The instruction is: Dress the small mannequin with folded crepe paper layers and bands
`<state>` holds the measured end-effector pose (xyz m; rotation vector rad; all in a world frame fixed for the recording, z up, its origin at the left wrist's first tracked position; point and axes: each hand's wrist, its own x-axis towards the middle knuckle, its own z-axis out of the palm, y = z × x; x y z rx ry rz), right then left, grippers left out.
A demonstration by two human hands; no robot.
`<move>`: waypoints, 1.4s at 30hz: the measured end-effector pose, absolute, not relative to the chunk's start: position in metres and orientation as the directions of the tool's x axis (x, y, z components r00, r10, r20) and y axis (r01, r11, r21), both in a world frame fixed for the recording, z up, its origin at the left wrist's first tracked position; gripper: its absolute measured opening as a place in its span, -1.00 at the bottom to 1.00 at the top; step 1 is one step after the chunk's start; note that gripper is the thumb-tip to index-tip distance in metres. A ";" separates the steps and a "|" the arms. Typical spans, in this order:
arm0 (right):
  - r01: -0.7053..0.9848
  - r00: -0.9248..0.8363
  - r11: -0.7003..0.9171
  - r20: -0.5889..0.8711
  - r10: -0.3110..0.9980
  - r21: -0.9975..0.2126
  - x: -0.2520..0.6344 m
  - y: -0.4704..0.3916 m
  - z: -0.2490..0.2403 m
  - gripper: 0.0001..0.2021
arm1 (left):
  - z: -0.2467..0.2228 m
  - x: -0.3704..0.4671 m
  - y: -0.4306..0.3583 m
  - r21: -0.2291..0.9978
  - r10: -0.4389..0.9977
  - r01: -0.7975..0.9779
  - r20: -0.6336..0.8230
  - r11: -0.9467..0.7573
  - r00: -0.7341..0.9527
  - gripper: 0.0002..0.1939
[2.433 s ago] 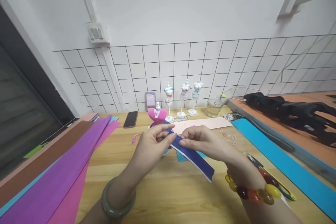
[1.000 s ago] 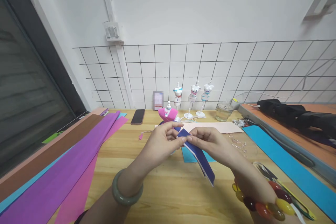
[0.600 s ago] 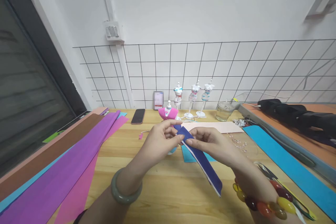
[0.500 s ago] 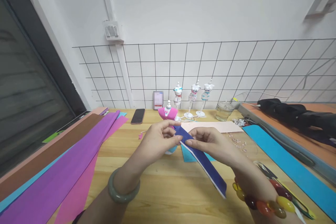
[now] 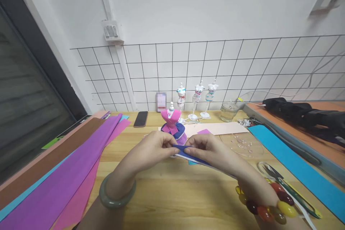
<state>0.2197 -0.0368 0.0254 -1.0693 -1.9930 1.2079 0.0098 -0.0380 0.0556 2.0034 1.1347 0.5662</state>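
Observation:
A dark blue strip with a white edge is pinched between both hands over the middle of the table. My left hand grips its left end between thumb and fingers. Close beside it, my right hand pinches the strip, whose far end runs under that hand and wrist. Just behind the hands stands a small dress form wearing a pink top and a layered blue and purple skirt. Its base is mostly hidden. A light blue piece shows partly beneath the strip.
Long purple, brown and pink sheets lie at the left, near a phone. Several small dress forms and a glass stand behind. Scissors, beads and a blue strip are at the right.
The strip has swung from slanting toward me to a flatter, more sideways position. Both hands have lowered slightly, and more of the dressed form shows behind them.

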 end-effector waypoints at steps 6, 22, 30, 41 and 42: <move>0.297 -0.493 0.294 0.118 0.862 -0.908 0.216 -0.031 0.023 -0.70 | 0.053 0.006 -0.032 0.822 0.874 0.499 -0.003 -0.275 0.485 -0.83; 0.561 -0.385 0.524 0.358 0.851 -0.641 0.204 -0.010 0.021 -0.75 | 0.042 -0.005 -0.010 0.823 0.896 0.465 0.112 -0.326 0.430 -0.80; 0.619 -0.403 0.572 0.407 0.820 -0.539 0.203 0.004 0.025 -0.75 | 0.032 -0.003 0.005 0.874 0.948 0.414 0.142 -0.256 0.286 -0.82; 0.626 -0.314 0.618 0.572 0.758 -0.475 0.206 0.017 0.013 -0.82 | 0.018 -0.001 0.021 0.922 0.955 0.300 0.177 -0.245 0.237 -0.82; 0.631 -0.316 0.627 0.586 0.746 -0.457 0.206 0.017 0.013 -0.83 | 0.018 -0.001 0.021 0.919 0.954 0.302 0.186 -0.254 0.234 -0.82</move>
